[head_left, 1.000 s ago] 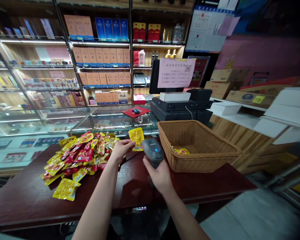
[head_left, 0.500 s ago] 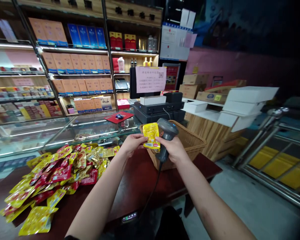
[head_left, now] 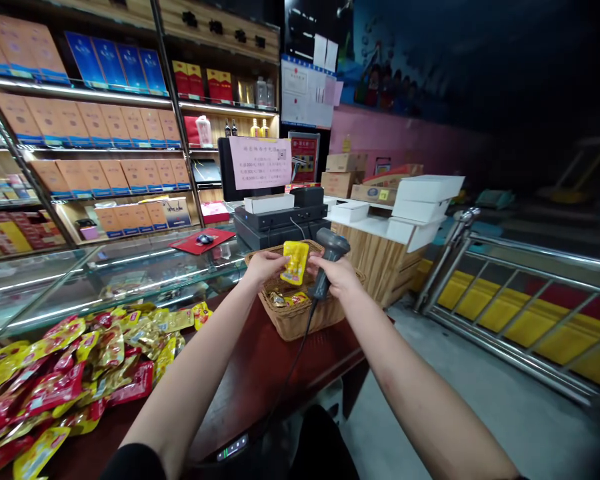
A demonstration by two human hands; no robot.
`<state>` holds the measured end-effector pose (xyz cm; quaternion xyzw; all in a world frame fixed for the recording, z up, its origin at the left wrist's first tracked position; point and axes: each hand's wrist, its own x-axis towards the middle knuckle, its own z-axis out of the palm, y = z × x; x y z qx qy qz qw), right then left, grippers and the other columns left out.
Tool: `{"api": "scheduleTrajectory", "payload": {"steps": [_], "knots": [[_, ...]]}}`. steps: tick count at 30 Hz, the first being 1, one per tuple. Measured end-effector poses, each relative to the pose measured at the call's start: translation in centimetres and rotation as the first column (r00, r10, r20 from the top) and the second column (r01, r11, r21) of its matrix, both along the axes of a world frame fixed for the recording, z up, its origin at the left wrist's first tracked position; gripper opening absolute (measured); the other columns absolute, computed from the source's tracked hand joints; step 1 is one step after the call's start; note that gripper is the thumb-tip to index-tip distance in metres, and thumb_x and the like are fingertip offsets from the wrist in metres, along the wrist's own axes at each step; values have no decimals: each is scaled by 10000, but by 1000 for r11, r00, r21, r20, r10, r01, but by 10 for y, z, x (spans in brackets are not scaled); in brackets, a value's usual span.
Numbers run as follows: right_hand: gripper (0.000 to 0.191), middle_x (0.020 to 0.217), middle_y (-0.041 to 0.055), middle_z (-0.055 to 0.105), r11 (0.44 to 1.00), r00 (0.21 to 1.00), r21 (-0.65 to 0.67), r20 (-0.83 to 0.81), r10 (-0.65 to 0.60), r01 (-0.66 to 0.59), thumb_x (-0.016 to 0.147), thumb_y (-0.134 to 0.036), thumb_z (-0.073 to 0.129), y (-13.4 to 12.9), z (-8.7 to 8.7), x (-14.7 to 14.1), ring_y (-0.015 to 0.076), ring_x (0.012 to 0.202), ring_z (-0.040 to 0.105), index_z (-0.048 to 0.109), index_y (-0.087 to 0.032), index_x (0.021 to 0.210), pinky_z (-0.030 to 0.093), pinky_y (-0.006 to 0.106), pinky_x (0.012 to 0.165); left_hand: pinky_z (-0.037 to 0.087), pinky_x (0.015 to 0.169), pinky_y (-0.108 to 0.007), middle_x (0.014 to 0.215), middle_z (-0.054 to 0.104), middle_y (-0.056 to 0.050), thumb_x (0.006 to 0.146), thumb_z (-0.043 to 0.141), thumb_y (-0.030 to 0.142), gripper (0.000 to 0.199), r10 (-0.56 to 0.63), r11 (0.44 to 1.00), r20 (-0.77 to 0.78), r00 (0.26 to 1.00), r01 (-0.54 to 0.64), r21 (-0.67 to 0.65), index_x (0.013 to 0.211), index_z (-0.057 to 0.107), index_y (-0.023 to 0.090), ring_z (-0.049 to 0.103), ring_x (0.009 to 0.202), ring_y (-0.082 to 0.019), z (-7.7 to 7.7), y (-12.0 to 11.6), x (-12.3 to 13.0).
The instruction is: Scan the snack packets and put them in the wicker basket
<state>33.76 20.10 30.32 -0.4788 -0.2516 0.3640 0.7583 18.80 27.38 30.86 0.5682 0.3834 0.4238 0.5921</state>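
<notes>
Between thumb and fingers, my left hand (head_left: 264, 268) pinches a yellow snack packet (head_left: 295, 263) by its left edge. My right hand (head_left: 341, 275) is wrapped round the handle of a dark grey barcode scanner (head_left: 333, 245), its head tilted up. The fingertips of that hand are close to the packet's right edge; I cannot tell whether they touch it. Both hands are over a wicker basket (head_left: 290, 325), in which several packets (head_left: 286, 299) lie. To the left, a heap of red, yellow and gold packets (head_left: 87, 367) covers the table's side.
The basket stands on a dark red table (head_left: 233, 373), across which the scanner's cable (head_left: 300, 348) hangs. Behind are a glass counter (head_left: 145, 277), a cash register (head_left: 280, 223) and a monitor with a pink sign (head_left: 260, 162). Metal railing (head_left: 520, 293) stands on the right.
My view has turned right, so the heap and shelves sit further left. The packet has moved away from the scanner's front and over the basket, whose contents now show.
</notes>
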Motion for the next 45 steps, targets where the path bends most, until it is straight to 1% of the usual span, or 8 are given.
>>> {"api": "scheduleTrajectory", "payload": {"steps": [4,11,16,22,25,31,39,45], "knots": [[327,718,-16,702,1000,1000,15,-11,-6,6,588,17,785,-1,4,3,128,606,668,556,-176,721,612,249,532,505,562,-235,676,674,-45,574,847,268,278,88,989,-43,995,-82,127,719,670,110,616,604,-123,-6,7,-2],[289,739,-3,693,990,990,65,-46,132,-128,615,-20,794,-14,12,-34,137,639,680,576,-161,742,640,278,575,522,608,-264,685,683,-51,567,839,310,304,74,991,-24,997,-71,114,726,666,117,639,640,-142,-9,-1,-29],[309,815,23,704,949,950,82,-51,307,-303,584,-125,852,-28,10,-81,148,682,679,614,-157,777,626,274,581,535,645,-269,743,714,-64,570,842,358,370,140,983,-12,990,-138,117,806,668,131,672,701,-167,-15,-22,-90],[359,904,54,717,861,859,18,-66,508,-508,602,-272,860,-47,-5,-133,143,690,660,644,-158,864,566,237,541,549,639,-294,845,733,-79,699,735,465,384,314,923,-158,936,-263,281,919,650,162,701,783,-213,-49,-60,-196],[373,931,47,710,778,776,6,-59,628,-629,637,-318,841,-54,-17,-153,130,680,641,632,-169,908,534,232,548,548,696,-304,883,738,-84,748,682,475,344,498,838,-282,820,-371,400,906,665,170,702,797,-213,-67,-82,-249],[345,814,25,669,633,627,-122,88,774,-764,771,-416,727,-64,-58,-191,118,599,603,620,-163,979,487,248,574,516,758,-332,892,728,-52,818,585,431,234,777,629,-472,416,-495,599,890,662,222,689,821,-227,-106,-120,-312],[429,741,18,632,539,511,-217,175,842,-814,819,-547,638,-82,-121,-218,149,620,618,554,-159,982,526,296,588,484,824,-395,946,606,-85,853,543,388,203,799,595,-570,193,-390,702,933,596,210,604,931,-277,-154,-137,-297],[473,652,-25,599,560,540,-260,148,828,-787,801,-609,622,-89,-139,-220,113,478,561,510,-172,943,466,242,469,462,859,-397,1028,542,-100,818,614,317,409,813,576,-577,85,-269,772,1212,592,206,548,990,-282,-171,-131,-288]]}}
